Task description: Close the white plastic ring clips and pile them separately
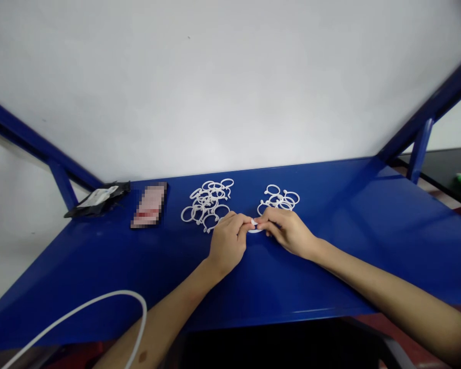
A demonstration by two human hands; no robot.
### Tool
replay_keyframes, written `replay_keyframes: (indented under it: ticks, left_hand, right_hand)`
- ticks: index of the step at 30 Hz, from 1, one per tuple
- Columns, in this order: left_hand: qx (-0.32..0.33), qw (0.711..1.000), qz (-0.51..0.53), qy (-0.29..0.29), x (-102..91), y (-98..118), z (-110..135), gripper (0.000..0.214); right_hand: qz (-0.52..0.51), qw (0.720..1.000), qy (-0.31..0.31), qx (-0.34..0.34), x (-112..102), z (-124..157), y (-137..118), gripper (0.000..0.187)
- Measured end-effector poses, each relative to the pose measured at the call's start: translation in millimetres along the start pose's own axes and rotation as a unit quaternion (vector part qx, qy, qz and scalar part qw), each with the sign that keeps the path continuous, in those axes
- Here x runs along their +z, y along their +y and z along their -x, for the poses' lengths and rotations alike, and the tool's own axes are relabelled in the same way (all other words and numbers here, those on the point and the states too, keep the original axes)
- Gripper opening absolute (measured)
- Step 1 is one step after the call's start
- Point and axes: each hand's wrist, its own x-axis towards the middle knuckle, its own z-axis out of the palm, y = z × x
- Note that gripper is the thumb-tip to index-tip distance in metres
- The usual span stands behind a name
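Note:
Both my hands meet over the middle of the blue table [330, 256]. My left hand [227, 241] and my right hand [286, 228] pinch one white plastic ring [254, 230] between their fingertips, each gripping one side of it. Just behind my left hand lies a pile of several white rings [208, 203]. A smaller pile of white rings [279, 199] lies behind my right hand.
A blurred-out flat pinkish object [149, 205] lies left of the ring piles. A black pouch with a white label [98, 198] sits at the table's far left corner. A white cable [100, 307] loops at the near left. Blue frame struts [420, 146] rise at both sides against a white wall.

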Motion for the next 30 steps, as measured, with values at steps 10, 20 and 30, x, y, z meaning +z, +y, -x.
replay_keyframes:
  ticks: [10, 20, 30]
  left_hand:
    - [0.045, 0.986, -0.135, -0.088, -6.6, -17.8, -19.1, 0.018]
    - [0.015, 0.94, -0.33, -0.087, 3.6, -85.1, -80.8, 0.021]
    - [0.084, 0.982, -0.147, -0.086, -10.2, -32.9, -48.4, 0.011]
  right_hand:
    - [0.221, 0.974, 0.035, 0.021, -10.3, -8.1, 13.4, 0.024]
    - [0.388, 0.917, 0.084, 0.034, -36.4, -8.2, 36.9, 0.025]
    - [0.263, 0.964, 0.043, -0.025, -21.1, -10.5, 9.6, 0.037]
